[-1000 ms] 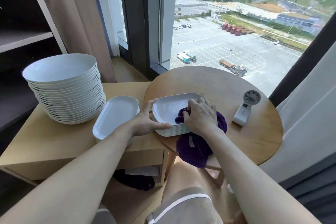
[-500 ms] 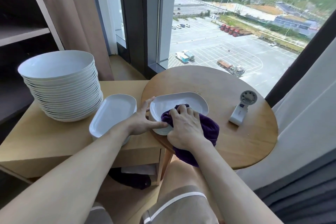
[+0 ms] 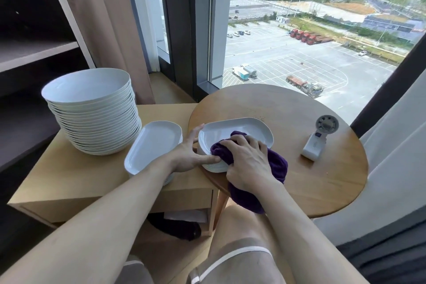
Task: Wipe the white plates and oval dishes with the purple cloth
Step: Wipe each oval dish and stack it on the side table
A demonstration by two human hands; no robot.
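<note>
Clutching the purple cloth (image 3: 277, 167) in our right hand (image 3: 250, 162) on the top oval dish (image 3: 242, 128) at the table's (image 3: 327, 189) left edge, left hand's (image 3: 190, 153) straight fingers bracing it, we judge the white plates (image 3: 92, 120) remain.

We see white plates (image 3: 92, 110) stacked tall beside a low stack of oval dishes (image 3: 154, 145), and the bunched purple cloth (image 3: 276, 166) lying in the top dish of a second stack (image 3: 249, 129), trailing over its rim.

Right hand (image 3: 250, 161) presses purple cloth (image 3: 276, 168) into top oval dish (image 3: 239, 131); left hand (image 3: 191, 154) steadies stack rim.
</note>
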